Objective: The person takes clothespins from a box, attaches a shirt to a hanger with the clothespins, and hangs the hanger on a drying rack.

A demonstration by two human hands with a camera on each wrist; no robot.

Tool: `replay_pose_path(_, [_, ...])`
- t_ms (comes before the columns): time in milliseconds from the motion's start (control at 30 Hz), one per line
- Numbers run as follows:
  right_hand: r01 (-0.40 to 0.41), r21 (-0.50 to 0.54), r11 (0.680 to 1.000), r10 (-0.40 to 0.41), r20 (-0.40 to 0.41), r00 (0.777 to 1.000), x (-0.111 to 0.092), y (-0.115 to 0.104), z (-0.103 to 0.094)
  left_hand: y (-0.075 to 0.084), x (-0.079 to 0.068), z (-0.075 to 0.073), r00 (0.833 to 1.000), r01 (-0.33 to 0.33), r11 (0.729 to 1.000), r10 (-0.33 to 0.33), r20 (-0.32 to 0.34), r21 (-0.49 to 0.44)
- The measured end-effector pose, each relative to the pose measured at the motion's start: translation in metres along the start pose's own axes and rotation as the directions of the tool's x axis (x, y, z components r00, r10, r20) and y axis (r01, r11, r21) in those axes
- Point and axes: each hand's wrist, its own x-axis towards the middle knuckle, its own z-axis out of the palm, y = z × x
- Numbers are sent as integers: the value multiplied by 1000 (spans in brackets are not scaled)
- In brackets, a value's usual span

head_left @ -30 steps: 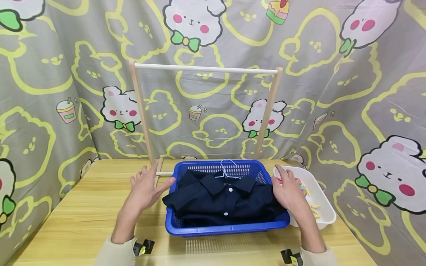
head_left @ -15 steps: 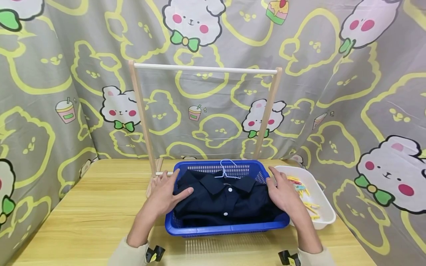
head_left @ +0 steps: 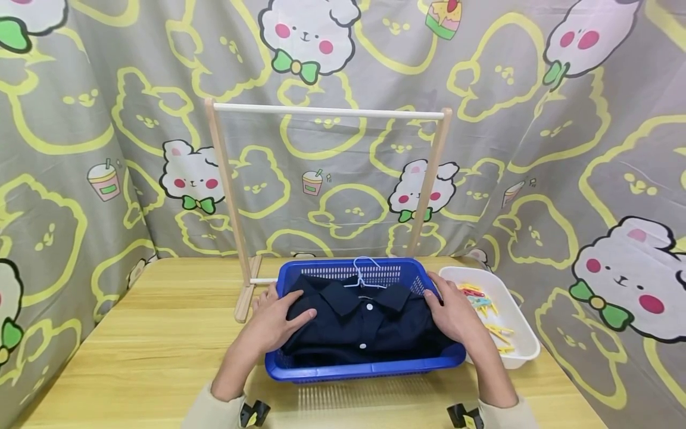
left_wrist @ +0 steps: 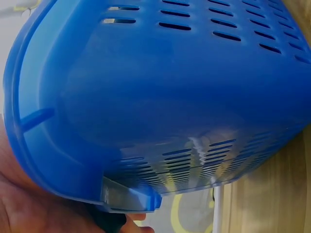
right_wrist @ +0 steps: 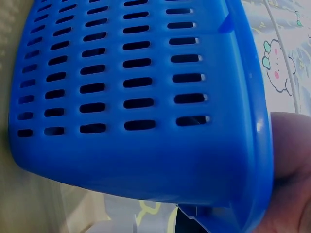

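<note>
A navy shirt [head_left: 343, 325] with white buttons and a collar lies bunched in a blue plastic basket [head_left: 364, 370]. At its neck sits a pale wire hanger [head_left: 366, 285], hook upward. My left hand [head_left: 270, 319] rests over the basket's left rim, with thumb and index finger straight and apart on the shirt's shoulder. In the left wrist view that hand [left_wrist: 34, 208] shows below the rim, dark cloth beside its fingers. On the opposite side my right hand [head_left: 455, 313] lies along the right rim, thumb on the shirt. The right wrist view hides its fingertips behind the basket wall.
Right of the basket stands a white tray [head_left: 522, 328] holding several yellow, red and teal clothespins [head_left: 485, 301]. Behind the basket rises a wooden rack [head_left: 227, 179] with a white top bar [head_left: 327, 111]. The wooden table [head_left: 145, 345] is enclosed by patterned grey curtains [head_left: 268, 196].
My left hand has moved right, from beside the basket onto its rim and the shirt. My right hand has shifted slightly left. The sleeve overhanging the left rim earlier now lies inside.
</note>
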Motion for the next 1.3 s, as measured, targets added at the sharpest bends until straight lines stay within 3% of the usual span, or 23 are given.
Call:
replay_pose_path(400, [20,-52,998,-17,61,998,-1,4,1,1,1,1,1000,3,1000,-3,28,6])
replay_pose_path(700, [-23,-39,999,27,109,994,-1,3,0,-1,1,1,999,-4,1000,4,34,0])
replay_pose_path(1300, [-35,-31,999,36,21,999,0,5,3,0,2,0,1000,-21,1000,21,1,-18])
